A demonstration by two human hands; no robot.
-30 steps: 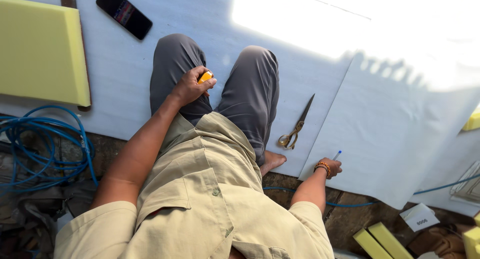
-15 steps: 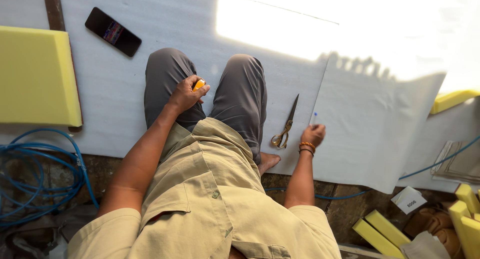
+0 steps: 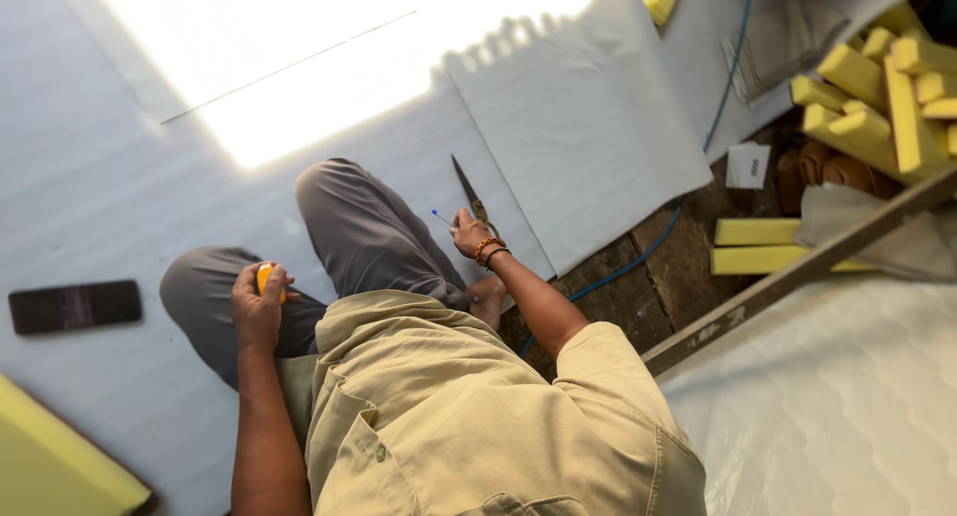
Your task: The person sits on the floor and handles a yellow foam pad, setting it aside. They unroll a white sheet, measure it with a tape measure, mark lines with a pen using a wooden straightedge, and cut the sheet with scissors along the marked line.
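Observation:
I sit cross-legged on a large white foam sheet (image 3: 120, 197). My left hand (image 3: 257, 302) rests on my left knee, closed around a small yellow-orange object (image 3: 264, 277). My right hand (image 3: 467, 234) is down by my right knee and holds a blue pen (image 3: 440, 217), its tip pointing left. The hand lies right beside the handles of a pair of scissors (image 3: 469, 192), whose blades point away over the white sheet. A separate cut piece of white sheet (image 3: 578, 127) lies to the right of the scissors.
A dark phone (image 3: 75, 306) lies on the sheet at left. A yellow foam slab (image 3: 50, 466) sits at lower left. Yellow foam blocks (image 3: 877, 87) pile up at upper right, a blue hose (image 3: 638, 257) crosses the floor, and a wooden bar (image 3: 797, 272) edges a quilted mattress (image 3: 847, 406).
The view has swung round to the right. My right hand with the pen has moved in from the sheet's edge to the scissors' handles. My left hand has stayed on the knee.

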